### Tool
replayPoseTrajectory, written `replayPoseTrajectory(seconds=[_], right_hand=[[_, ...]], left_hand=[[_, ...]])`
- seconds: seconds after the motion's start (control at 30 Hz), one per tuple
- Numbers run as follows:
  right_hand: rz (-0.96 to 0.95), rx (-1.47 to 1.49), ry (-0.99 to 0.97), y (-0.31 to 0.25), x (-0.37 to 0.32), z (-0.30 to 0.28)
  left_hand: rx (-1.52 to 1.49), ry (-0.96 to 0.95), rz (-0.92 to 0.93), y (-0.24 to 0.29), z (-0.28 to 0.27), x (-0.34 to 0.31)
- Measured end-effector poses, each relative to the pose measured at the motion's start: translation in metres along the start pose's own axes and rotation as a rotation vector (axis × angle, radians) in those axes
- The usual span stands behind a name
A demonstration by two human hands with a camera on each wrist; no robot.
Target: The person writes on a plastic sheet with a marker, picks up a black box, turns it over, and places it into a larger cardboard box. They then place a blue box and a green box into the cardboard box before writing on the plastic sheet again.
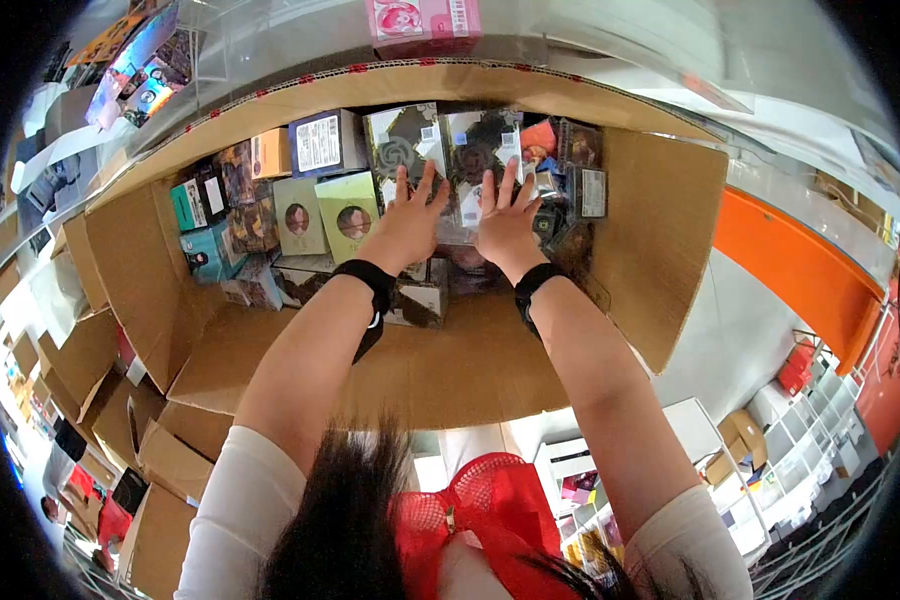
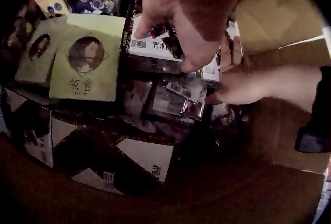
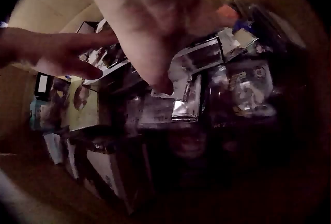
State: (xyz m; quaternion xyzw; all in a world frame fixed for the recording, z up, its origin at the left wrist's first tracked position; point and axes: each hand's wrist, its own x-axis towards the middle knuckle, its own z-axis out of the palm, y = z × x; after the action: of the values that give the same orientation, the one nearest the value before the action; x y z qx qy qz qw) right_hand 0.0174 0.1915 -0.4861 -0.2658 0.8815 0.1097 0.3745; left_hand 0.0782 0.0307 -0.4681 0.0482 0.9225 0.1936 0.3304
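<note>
In the head view, both hands reach into a large cardboard carton point(image 1: 660, 240) packed with small boxes. My left hand point(image 1: 407, 228) rests its extended fingers on a white-and-black printed box point(image 1: 402, 148). Beside it, my right hand point(image 1: 507, 228) lies with fingers spread against a similar white-and-black box point(image 1: 482, 135). Below the palms, the left wrist view shows clear-wrapped packs point(image 2: 173, 100) and a yellow-green box point(image 2: 85, 74) with a round portrait. A small shiny packet point(image 3: 186, 102) lies under the right thumb in the right wrist view.
A dark blue box point(image 1: 327, 143), teal boxes point(image 1: 210, 252) and a second pale green box point(image 1: 298, 218) fill the carton's left side. Dark clear-wrapped packs point(image 1: 578, 145) line its right. A pink box point(image 1: 423, 18) stands beyond the far wall. Other open cartons point(image 1: 120, 405) sit at left.
</note>
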Motion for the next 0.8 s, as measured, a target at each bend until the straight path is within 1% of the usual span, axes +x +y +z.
replayPoseTrajectory(seconds=[0.07, 0.1, 0.13, 0.2, 0.23, 0.27, 0.3, 0.37, 0.4, 0.43, 0.47, 0.5, 0.57, 0.63, 0.67, 0.73, 0.77, 0.8], right_hand=[[0.041, -0.039, -0.019, -0.006, 0.005, 0.005], [0.067, -0.058, -0.026, -0.008, 0.006, 0.004], [0.059, 0.006, -0.054, -0.007, 0.004, -0.001], [0.064, 0.007, -0.087, -0.007, -0.003, -0.006], [0.068, 0.005, -0.092, -0.006, -0.005, -0.015], [0.064, 0.001, -0.165, -0.004, -0.011, -0.027], [0.022, 0.01, -0.202, -0.001, -0.02, -0.041], [-0.044, 0.204, -0.227, 0.014, -0.045, -0.055], [0.0, 0.306, -0.211, 0.022, -0.066, -0.068], [0.04, 0.408, -0.187, 0.031, -0.091, -0.078], [0.009, 0.477, -0.152, 0.045, -0.112, -0.077], [-0.03, 0.543, -0.116, 0.062, -0.134, -0.071], [0.018, 0.516, -0.05, 0.083, -0.186, -0.07], [0.07, 0.551, -0.111, 0.102, -0.24, -0.072], [0.001, 0.474, -0.138, 0.108, -0.271, -0.079], [0.006, 0.463, -0.087, 0.108, -0.322, -0.081], [0.076, 0.527, -0.011, 0.107, -0.339, -0.069], [0.141, 0.588, 0.075, 0.107, -0.348, -0.069]], left_hand=[[0.016, 0.062, -0.015, -0.007, 0.024, 0.007], [0.025, 0.096, -0.017, -0.006, 0.024, 0.008], [0.046, 0.065, -0.044, -0.005, 0.023, 0.008], [0.081, 0.005, -0.099, 0.003, 0.013, 0.004], [0.022, -0.032, -0.073, 0.002, 0.015, 0.002], [-0.028, -0.058, -0.043, -0.004, 0.015, -0.001], [-0.079, -0.091, -0.01, -0.007, 0.011, -0.01], [-0.347, -0.144, 0.031, -0.005, -0.017, -0.057], [-0.328, -0.134, 0.026, -0.011, -0.014, -0.078], [-0.278, -0.147, 0.03, -0.008, -0.037, -0.109], [-0.251, -0.208, 0.017, -0.01, -0.057, -0.138], [-0.192, -0.272, -0.049, -0.006, -0.079, -0.168], [-0.08, -0.312, 0.011, -0.026, -0.085, -0.219], [-0.117, -0.358, -0.043, -0.028, -0.117, -0.268], [-0.117, -0.284, -0.008, -0.03, -0.126, -0.29], [-0.115, -0.134, 0.065, -0.034, -0.15, -0.323], [-0.133, -0.119, 0.06, -0.026, -0.169, -0.331], [-0.148, -0.092, 0.055, -0.015, -0.196, -0.337]])
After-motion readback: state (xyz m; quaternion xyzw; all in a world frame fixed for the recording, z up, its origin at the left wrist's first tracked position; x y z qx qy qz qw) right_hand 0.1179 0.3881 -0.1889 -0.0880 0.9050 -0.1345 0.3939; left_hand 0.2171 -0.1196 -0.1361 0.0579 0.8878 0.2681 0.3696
